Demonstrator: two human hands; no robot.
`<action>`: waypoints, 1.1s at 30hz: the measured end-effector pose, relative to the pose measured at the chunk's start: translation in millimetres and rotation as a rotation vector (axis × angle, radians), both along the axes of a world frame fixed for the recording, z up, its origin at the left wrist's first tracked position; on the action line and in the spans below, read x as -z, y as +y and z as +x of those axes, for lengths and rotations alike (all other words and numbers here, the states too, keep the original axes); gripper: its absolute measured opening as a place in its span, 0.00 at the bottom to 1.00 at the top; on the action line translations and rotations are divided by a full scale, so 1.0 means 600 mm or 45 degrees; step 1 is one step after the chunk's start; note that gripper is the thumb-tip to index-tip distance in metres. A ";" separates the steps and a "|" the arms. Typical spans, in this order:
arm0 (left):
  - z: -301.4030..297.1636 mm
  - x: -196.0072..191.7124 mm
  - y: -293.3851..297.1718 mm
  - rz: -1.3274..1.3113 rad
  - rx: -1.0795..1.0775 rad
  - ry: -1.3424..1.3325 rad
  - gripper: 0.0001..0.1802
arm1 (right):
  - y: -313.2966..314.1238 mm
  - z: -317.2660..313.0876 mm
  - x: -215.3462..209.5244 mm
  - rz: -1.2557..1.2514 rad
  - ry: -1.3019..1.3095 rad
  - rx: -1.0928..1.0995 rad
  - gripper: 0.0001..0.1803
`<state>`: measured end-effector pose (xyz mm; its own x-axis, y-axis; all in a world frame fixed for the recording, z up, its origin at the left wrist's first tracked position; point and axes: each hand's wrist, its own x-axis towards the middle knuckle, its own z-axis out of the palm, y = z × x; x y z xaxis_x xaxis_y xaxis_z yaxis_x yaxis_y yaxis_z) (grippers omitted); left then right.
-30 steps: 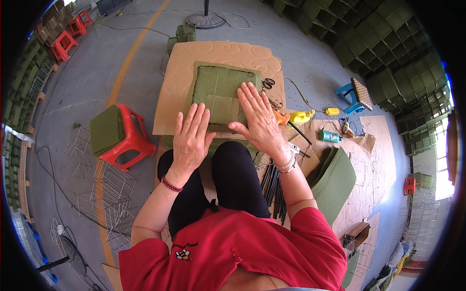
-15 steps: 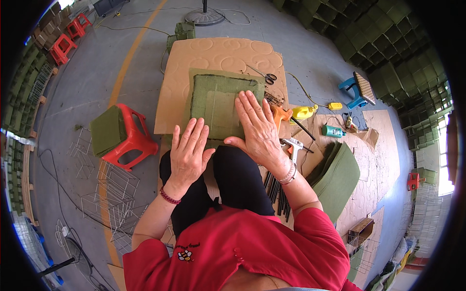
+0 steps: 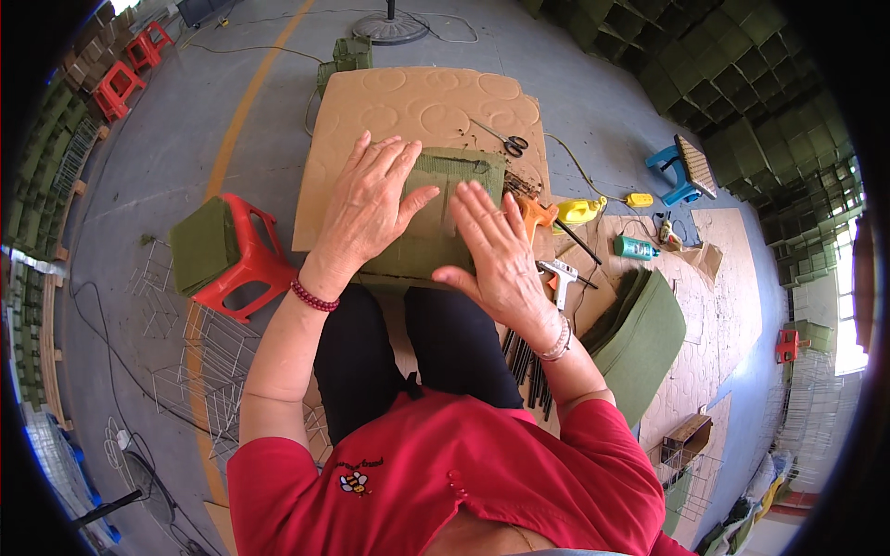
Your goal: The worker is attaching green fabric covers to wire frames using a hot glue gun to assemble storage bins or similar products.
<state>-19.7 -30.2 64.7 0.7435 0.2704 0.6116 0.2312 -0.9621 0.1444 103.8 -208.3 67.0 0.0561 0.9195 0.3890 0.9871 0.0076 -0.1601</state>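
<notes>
A square green fabric panel (image 3: 428,252) with dark, rough edges lies on the cardboard-topped surface (image 3: 357,97) before me. My left hand (image 3: 375,199) is over the panel's left side, fingers outstretched, holding nothing. Across the panel's right side is my right hand (image 3: 501,259), its fingers also extended and thumb apart, with nothing held. Whether either palm presses on the cloth or hovers over it is hard to tell. The hands hide much of the panel's two sides. Just right of my right hand lies an orange glue gun (image 3: 536,215), and a white glue gun (image 3: 560,278) lies nearer me.
Scissors (image 3: 512,145) rest on the cardboard. To the right are a yellow bottle (image 3: 578,212), a green bottle (image 3: 634,247), black sticks (image 3: 532,375) and stacked green sheets (image 3: 644,343). A red stool (image 3: 250,269) bears more green sheets. Wire frames (image 3: 209,380) lie on the floor.
My left hand has moved away from me, from the panel's near left corner up along its left side. The right hand has shifted only slightly. The panel seems to lie a little differently.
</notes>
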 end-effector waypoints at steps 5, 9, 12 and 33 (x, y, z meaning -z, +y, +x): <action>-0.005 0.012 -0.007 0.003 0.036 -0.075 0.22 | 0.071 0.001 -0.007 0.221 -0.034 -0.049 0.41; -0.007 0.015 0.001 0.008 0.025 -0.087 0.19 | 0.105 -0.006 -0.004 0.285 -0.113 -0.020 0.41; -0.006 0.014 0.004 -0.038 0.042 -0.052 0.17 | 0.109 0.002 -0.012 0.338 -0.115 -0.031 0.36; 0.000 -0.015 0.037 -0.314 0.129 0.514 0.19 | 0.107 0.012 -0.018 0.011 -0.018 -0.088 0.45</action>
